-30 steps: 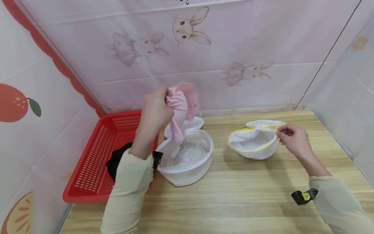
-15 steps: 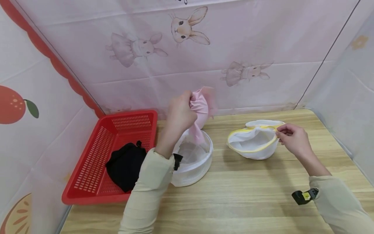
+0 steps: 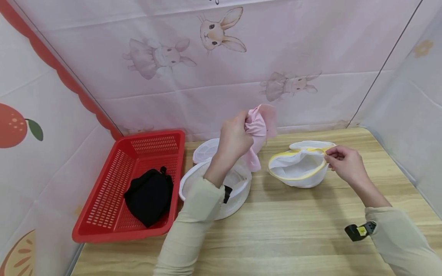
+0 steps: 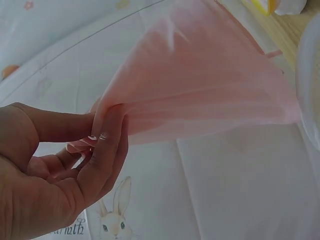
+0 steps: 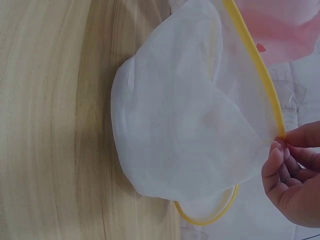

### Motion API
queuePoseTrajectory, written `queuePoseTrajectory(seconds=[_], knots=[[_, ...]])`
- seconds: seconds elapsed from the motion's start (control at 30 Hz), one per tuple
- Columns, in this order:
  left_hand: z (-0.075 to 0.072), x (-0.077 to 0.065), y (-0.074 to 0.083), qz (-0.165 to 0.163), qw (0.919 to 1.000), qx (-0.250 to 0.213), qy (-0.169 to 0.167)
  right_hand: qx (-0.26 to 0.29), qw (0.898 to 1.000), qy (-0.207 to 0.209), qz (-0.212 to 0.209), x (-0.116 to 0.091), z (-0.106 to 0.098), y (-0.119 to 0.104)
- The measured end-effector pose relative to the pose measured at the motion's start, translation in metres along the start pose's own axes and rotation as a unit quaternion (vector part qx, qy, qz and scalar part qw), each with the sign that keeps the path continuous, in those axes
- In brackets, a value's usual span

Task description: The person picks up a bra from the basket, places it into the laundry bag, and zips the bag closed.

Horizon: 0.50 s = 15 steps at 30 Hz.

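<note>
1. Grip of the left hand (image 3: 236, 135) is narrow: thumb and fingers pinch a bunched pink cloth (image 3: 256, 130).
2. That pink cloth hangs in the air between two mesh laundry bags, its lower end dangling near the right edge of the left-hand one; from where I stand, I cannot tell whether they touch. The left wrist view shows it fanning out from the fingertips, thin and faintly creased.
3. Over to the right, the right hand (image 3: 346, 163) has a narrow grip too, thumb and finger pinching the yellow-edged rim of the smaller mesh bag (image 3: 305, 184).
4. This smaller bag is white, its mouth gaping, with a round flap folded back behind it.
5. Below the left forearm sits the larger mesh bag (image 3: 238, 203), white-rimmed, its round lid (image 3: 206, 149) laid back behind. The forearm hides part of its mouth.
6. Just beside it on the left is a red plastic basket (image 3: 121, 234) with slotted sides, holding a crumpled black fabric item (image 3: 148, 197).
7. Both bags and the basket rest on a wood-grain tabletop (image 3: 276, 241).
8. Cream sleeves (image 3: 193, 230) cover the forearms, and a pale pink backdrop (image 3: 304, 34) printed with rabbits hangs behind everything.
</note>
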<state>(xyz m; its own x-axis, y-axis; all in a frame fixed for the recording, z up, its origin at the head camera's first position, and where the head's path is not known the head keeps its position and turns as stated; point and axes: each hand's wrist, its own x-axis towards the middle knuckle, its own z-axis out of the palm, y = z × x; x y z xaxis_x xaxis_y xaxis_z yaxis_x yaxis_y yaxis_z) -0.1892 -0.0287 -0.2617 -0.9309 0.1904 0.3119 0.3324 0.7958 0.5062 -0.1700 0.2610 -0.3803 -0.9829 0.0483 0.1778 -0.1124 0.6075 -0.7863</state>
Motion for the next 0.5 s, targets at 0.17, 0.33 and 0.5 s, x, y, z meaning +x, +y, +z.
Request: queuePoseTrajectory(seconds=[0.17, 0.33, 0.5], knots=[[0.008, 0.002, 0.006, 0.007, 0.9999, -0.009, 0.003, -0.002, 1.000, -0.004, 0.001, 0.000, -0.001, 0.000], [0.016, 0.004, 0.013, 0.024, 0.9991, -0.032, 0.017, -0.006, 1.000, -0.008, -0.003, 0.000, -0.001, -0.001], [0.024, 0.009, 0.022, 0.035, 0.9984, -0.044, 0.007, -0.009, 1.000, -0.007, -0.010, 0.000, -0.002, -0.002]])
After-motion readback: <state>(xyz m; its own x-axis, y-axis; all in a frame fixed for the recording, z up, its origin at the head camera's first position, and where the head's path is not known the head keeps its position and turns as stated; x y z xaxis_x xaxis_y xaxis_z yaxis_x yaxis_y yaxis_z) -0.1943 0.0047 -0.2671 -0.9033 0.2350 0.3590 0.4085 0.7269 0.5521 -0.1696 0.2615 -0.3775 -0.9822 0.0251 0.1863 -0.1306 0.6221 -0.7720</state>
